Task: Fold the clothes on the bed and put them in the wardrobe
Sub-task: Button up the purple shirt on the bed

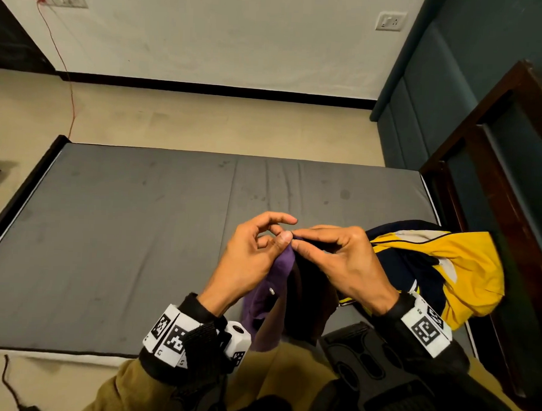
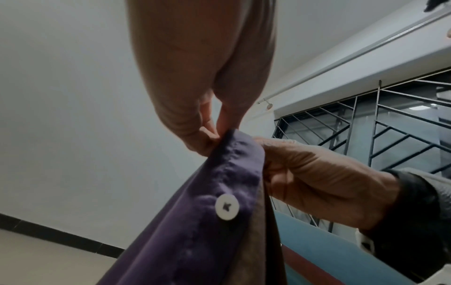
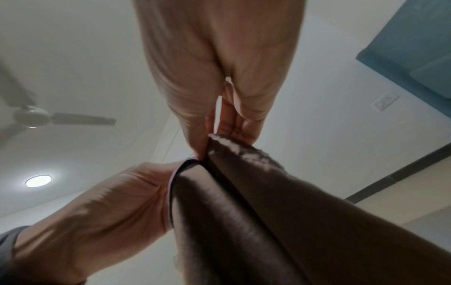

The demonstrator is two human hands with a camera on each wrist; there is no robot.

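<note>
A purple shirt (image 1: 279, 277) with a white button (image 2: 227, 207) hangs over the near edge of the bed, held up by its top edge. My left hand (image 1: 255, 251) pinches that edge between thumb and finger. Right beside it, my right hand (image 1: 339, 258) pinches the same edge, and the two hands touch. In the left wrist view the purple cloth (image 2: 195, 221) drops down from the pinch. The right wrist view shows the shirt's darker brown side (image 3: 244, 212) hanging from both hands. A yellow, navy and white garment (image 1: 441, 268) lies crumpled on the bed behind my right hand.
The grey mattress (image 1: 122, 230) stretches out to the left and ahead. A dark wooden frame (image 1: 494, 171) and a teal padded headboard (image 1: 423, 97) stand at the right. A red cable (image 1: 67, 78) runs down the far wall onto the floor.
</note>
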